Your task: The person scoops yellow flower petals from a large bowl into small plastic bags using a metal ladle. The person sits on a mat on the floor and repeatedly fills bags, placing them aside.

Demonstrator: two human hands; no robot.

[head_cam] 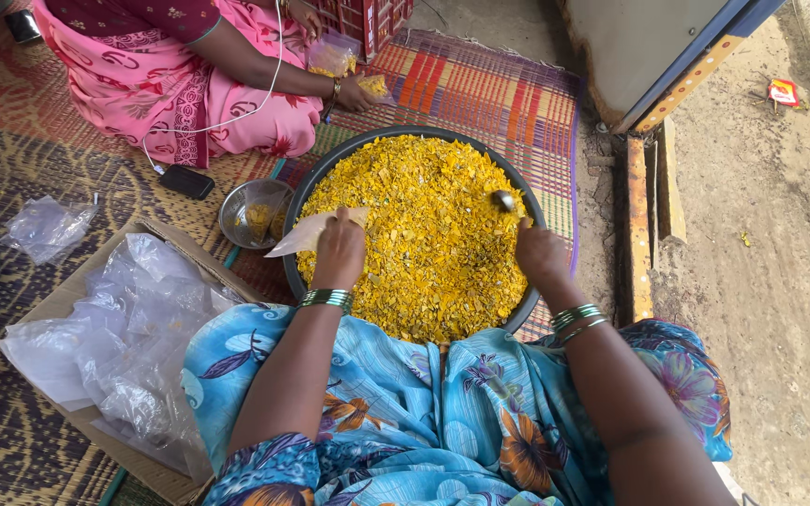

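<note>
A wide dark round pan [304, 192] heaped with yellow flaky snack mix [433, 234] sits on the mat in front of my knees. My left hand [339, 248] rests at the pan's left rim and grips a flat clear plastic pouch [307, 234] lying over the edge. My right hand [541, 251] is at the right rim, closed on a small metal spoon [503, 200] whose bowl lies on the mix. Green bangles ring both wrists.
A small steel bowl [253, 214] with some mix stands left of the pan. A cardboard sheet [49, 300] carries a pile of empty clear bags [133, 347]. A person in pink [180, 80] sits opposite, holding a filled pouch. A black phone [187, 182] lies on the mat.
</note>
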